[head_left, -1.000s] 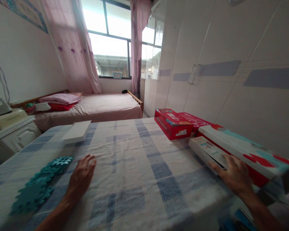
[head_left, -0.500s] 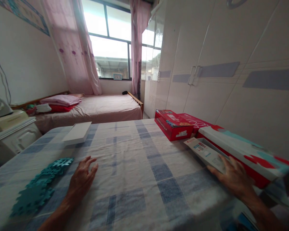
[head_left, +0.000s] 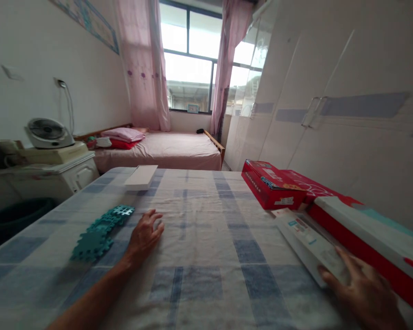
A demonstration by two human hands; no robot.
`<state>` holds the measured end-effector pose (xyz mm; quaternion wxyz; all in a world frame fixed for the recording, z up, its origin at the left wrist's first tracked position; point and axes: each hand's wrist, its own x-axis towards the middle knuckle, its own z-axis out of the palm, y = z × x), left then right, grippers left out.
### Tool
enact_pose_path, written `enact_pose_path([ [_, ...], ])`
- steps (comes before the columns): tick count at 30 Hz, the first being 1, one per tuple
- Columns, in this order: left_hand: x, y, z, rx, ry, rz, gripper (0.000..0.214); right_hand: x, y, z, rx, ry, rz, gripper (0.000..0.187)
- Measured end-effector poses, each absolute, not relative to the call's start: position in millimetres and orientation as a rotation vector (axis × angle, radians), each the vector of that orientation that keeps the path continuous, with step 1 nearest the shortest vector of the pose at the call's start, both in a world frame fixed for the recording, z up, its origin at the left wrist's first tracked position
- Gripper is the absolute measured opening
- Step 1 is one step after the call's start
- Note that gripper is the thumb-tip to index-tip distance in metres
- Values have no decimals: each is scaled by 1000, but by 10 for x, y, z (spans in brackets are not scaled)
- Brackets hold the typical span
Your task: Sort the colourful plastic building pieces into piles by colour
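My left hand rests on the checked tablecloth, its fingers loosely curled and apart, with nothing in it. Just left of it lie several teal interlocking foam pieces with toothed edges, partly overlapping in a row. At the right, my right hand grips the near end of a flat white box with printing on top. The thumb lies on its left side and the fingers reach over to the far side. The box sits at a slant beside the red boxes; whether it is fully closed is hard to tell.
A red box and a long red and white package line the table's right side. A plain white box lies near the far left edge. Beyond stand a bed, a wardrobe and a cabinet with a fan.
The view has swung left, shifting everything rightward. My right hand stays at the printed box's near end, and that box now sits at a different tilt. My left hand remains open on the cloth.
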<state>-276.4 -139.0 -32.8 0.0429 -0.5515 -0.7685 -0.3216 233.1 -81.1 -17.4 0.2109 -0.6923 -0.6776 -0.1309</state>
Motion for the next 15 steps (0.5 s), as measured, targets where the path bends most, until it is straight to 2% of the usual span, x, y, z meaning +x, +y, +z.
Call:
enact_pose_path([
  [8, -2640, -1444, -236, -1755, -2202, -1217, 27, 832, -969, 52, -1596, -2172, -114, 64],
  [15, -2470, -1558, -149, -1978, -2238, -1687, 37, -325, -1005, 260, -1370, -2386, 293, 70],
])
